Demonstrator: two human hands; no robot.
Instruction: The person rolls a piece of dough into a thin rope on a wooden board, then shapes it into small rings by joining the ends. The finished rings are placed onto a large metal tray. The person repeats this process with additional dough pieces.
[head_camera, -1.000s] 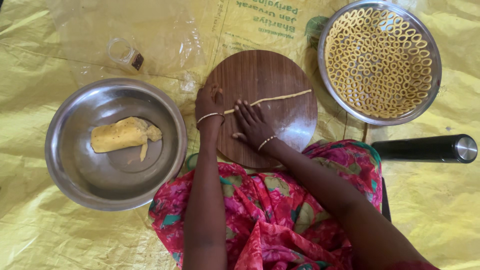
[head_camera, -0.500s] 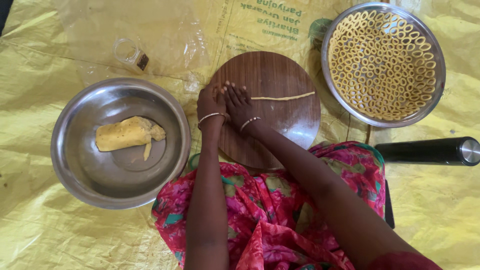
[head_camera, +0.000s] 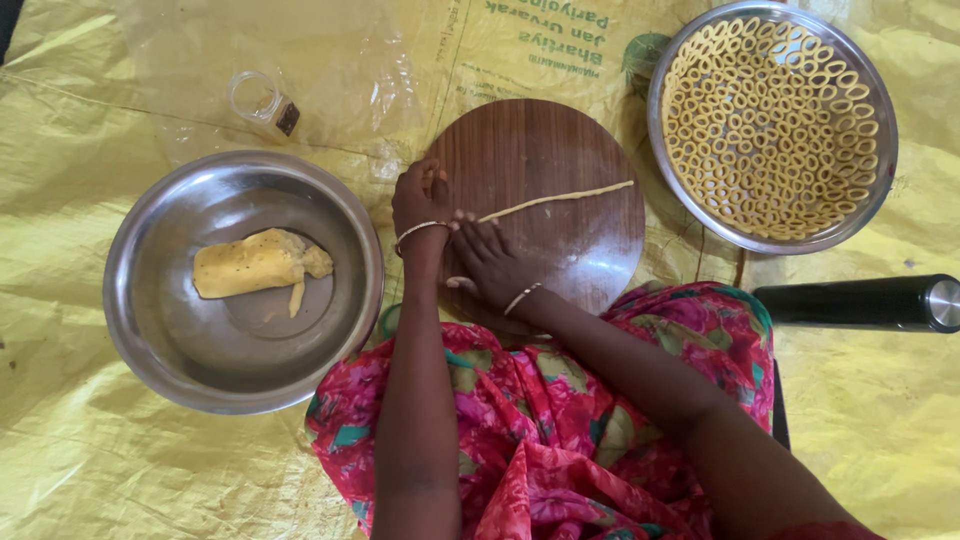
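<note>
A round wooden board (head_camera: 560, 160) lies on the yellow sheet in front of me. Across it runs a thin rope of yellow dough (head_camera: 560, 200). My left hand (head_camera: 420, 200) rests at the board's left edge, fingers curled over the rope's left end. My right hand (head_camera: 490, 260) lies flat on the board just below the rope, fingers spread and touching the rope near its left end. Both wrists wear a thin bangle.
A steel bowl (head_camera: 160, 330) at left holds a lump of yellow dough (head_camera: 255, 265). A steel plate (head_camera: 880, 160) at upper right is filled with several dough rings (head_camera: 770, 130). A black cylinder (head_camera: 860, 302) lies at right. A small clear jar (head_camera: 262, 102) sits on clear plastic.
My right hand slid up beside the left hand, then back down the board toward me. The dough rope has rolled a little and looks thinner and straighter.
</note>
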